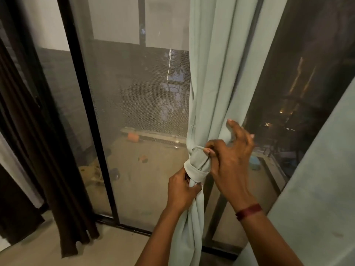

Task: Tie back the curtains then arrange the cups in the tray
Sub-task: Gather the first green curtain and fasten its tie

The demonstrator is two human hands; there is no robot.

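Curtain [217, 83], pale green, bunched; tie-back band [194, 169] at 6 o'clock. Left hand [181, 191] fingers pinching band; right hand [230, 156] fingers pinching cord [198, 147]. Advisable: cinch snugly, folds even.

The gathered curtain [217, 89] hangs in front of the sliding door [134, 104]; left of it hangs a second curtain [38, 150], right of it a third [317, 189].

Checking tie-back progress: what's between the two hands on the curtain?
Head view: the tie band wrapped round the gathered curtain lies between left hand and right hand.
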